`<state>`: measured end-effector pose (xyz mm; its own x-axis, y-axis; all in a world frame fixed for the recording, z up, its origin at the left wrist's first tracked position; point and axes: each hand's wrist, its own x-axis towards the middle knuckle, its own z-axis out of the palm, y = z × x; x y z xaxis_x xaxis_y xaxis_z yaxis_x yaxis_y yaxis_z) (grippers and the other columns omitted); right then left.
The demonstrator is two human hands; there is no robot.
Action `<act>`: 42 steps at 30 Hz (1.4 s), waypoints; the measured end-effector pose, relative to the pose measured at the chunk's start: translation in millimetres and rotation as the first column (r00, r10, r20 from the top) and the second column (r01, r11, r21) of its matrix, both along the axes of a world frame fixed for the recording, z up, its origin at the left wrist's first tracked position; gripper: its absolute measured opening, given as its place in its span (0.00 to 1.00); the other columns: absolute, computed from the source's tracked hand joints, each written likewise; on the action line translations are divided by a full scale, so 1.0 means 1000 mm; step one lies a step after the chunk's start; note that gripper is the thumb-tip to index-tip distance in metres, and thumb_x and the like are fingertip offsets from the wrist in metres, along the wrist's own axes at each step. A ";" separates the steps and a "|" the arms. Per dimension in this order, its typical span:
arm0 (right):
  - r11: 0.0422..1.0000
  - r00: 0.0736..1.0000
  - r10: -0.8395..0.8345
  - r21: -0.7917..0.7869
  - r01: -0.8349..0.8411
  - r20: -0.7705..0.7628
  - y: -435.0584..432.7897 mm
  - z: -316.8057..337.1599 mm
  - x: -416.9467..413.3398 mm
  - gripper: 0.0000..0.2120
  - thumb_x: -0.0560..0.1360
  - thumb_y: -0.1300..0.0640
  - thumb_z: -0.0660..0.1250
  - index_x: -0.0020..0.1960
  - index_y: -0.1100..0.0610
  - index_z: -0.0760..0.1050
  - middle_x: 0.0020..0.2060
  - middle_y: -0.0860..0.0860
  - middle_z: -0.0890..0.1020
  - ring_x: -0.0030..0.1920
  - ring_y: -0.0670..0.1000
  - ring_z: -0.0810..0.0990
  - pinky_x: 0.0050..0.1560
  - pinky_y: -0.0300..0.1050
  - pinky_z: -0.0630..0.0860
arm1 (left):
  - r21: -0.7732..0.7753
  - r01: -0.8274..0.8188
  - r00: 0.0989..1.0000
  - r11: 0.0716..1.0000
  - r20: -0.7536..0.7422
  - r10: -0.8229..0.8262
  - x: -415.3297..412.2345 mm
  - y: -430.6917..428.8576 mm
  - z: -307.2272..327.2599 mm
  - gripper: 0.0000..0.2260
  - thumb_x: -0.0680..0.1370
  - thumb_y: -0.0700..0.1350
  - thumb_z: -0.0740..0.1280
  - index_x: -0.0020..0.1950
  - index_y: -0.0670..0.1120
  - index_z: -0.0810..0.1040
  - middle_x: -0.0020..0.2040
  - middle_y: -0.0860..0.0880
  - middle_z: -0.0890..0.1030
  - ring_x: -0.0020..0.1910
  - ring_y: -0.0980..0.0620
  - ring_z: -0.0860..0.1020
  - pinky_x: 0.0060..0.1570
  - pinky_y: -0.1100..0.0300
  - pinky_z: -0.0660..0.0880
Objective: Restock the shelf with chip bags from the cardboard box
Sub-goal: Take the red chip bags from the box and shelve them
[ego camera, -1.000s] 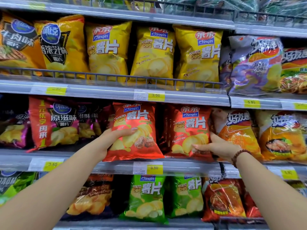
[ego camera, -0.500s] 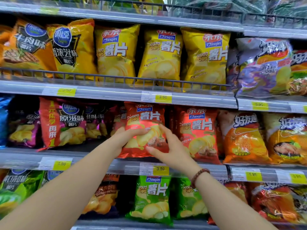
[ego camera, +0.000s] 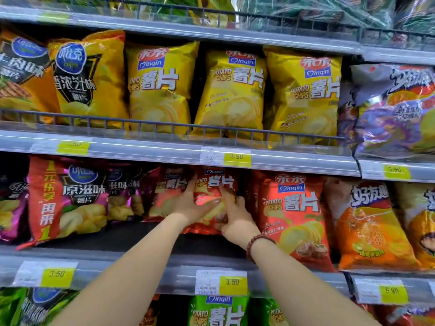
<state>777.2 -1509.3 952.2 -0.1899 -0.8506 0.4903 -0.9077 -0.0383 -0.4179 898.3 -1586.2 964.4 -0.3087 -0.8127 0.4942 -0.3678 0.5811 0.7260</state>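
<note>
Both of the person's hands are on one red chip bag (ego camera: 213, 184), which sits set back on the middle shelf (ego camera: 141, 267). The left hand (ego camera: 188, 205) takes the bag's left edge, thumb up the side and fingers laid across the front. The right hand (ego camera: 235, 217) curls round its right edge, with a bead bracelet (ego camera: 256, 243) on that wrist. The bag is upright, its lower edge down at the dark shelf board. Whether it rests there or is held just clear, I can't tell.

Just right of the held bag and farther forward stands a second red bag (ego camera: 292, 220) of the same brand. Beyond that comes an orange bag (ego camera: 369, 227), with another cut off at the edge. Just left of the held bag, partly behind the left hand, is a third red bag (ego camera: 169, 196). Farther left are a dark purple bag (ego camera: 124, 191) and a leaning red-and-black bag (ego camera: 66, 198).

Above the held bag, behind a wire rail (ego camera: 164, 124), the upper shelf (ego camera: 141, 149) holds three yellow bags (ego camera: 230, 90) side by side. Two orange-yellow bags (ego camera: 89, 74) stand left of them and one purple-grey bag (ego camera: 395, 109) stands to the right.

Below the held bag there are green bags (ego camera: 219, 311), cut off too much to count.

Six yellow price labels (ego camera: 233, 282) show on the shelf fronts, and one of them reads 3.50 directly above the held bag.
</note>
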 end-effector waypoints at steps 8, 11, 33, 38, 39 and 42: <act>0.998 0.994 -0.063 0.020 0.065 -0.092 -0.043 -0.003 -0.013 0.47 0.73 0.68 0.60 0.75 0.37 0.36 0.75 0.62 0.48 0.63 0.65 0.74 0.62 0.51 0.72 | -0.059 0.140 0.986 0.988 -0.083 -0.144 -0.026 -0.047 -0.016 0.46 0.70 0.41 0.76 0.79 0.51 0.50 0.70 0.46 0.72 0.64 0.55 0.71 0.56 0.69 0.66; 0.997 0.993 -0.058 0.045 0.063 -0.098 -0.055 -0.008 -0.015 0.47 0.73 0.68 0.61 0.74 0.36 0.34 0.75 0.62 0.47 0.62 0.64 0.74 0.61 0.51 0.73 | -0.077 0.109 0.992 0.991 -0.062 -0.114 -0.027 -0.055 -0.022 0.46 0.71 0.41 0.75 0.79 0.50 0.48 0.69 0.46 0.72 0.62 0.56 0.70 0.51 0.75 0.62; 0.989 0.990 -0.143 -0.026 0.143 -0.012 0.004 0.021 0.010 0.20 0.70 0.55 0.70 0.62 0.54 0.75 0.60 0.55 0.78 0.57 0.56 0.78 0.55 0.42 0.74 | -0.126 -0.192 0.968 0.973 0.139 0.209 0.021 0.006 0.003 0.08 0.73 0.51 0.71 0.34 0.54 0.76 0.48 0.49 0.85 0.48 0.46 0.82 0.48 0.54 0.79; 0.972 0.982 -0.156 -0.158 0.171 0.102 0.041 0.003 0.017 0.14 0.69 0.52 0.70 0.54 0.52 0.78 0.51 0.52 0.83 0.53 0.54 0.81 0.54 0.48 0.78 | -0.167 -0.099 0.995 0.981 0.011 0.102 0.029 0.040 -0.003 0.05 0.71 0.44 0.67 0.37 0.52 0.81 0.41 0.53 0.82 0.42 0.52 0.80 0.41 0.62 0.74; 0.972 0.981 -0.161 -0.157 0.176 0.103 0.050 -0.001 0.018 0.12 0.69 0.51 0.70 0.52 0.52 0.78 0.48 0.51 0.83 0.51 0.54 0.81 0.53 0.48 0.79 | -0.187 -0.090 0.995 0.978 0.020 0.095 0.031 0.049 -0.006 0.04 0.72 0.44 0.68 0.39 0.50 0.82 0.40 0.53 0.81 0.43 0.53 0.79 0.42 0.63 0.72; 0.970 0.981 -0.139 -0.183 0.163 0.136 0.078 -0.007 0.020 0.05 0.71 0.52 0.70 0.46 0.50 0.76 0.40 0.46 0.80 0.48 0.51 0.81 0.50 0.46 0.78 | -0.211 -0.081 0.996 0.974 0.012 0.086 0.041 0.074 -0.010 0.04 0.73 0.45 0.71 0.43 0.46 0.83 0.39 0.52 0.80 0.45 0.52 0.79 0.48 0.60 0.75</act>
<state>797.1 -1431.0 944.8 -0.3767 -0.6994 0.6074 -0.8520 0.0044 -0.5235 939.8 -1511.7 954.0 -0.2565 -0.7150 0.6503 -0.4354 0.6862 0.5827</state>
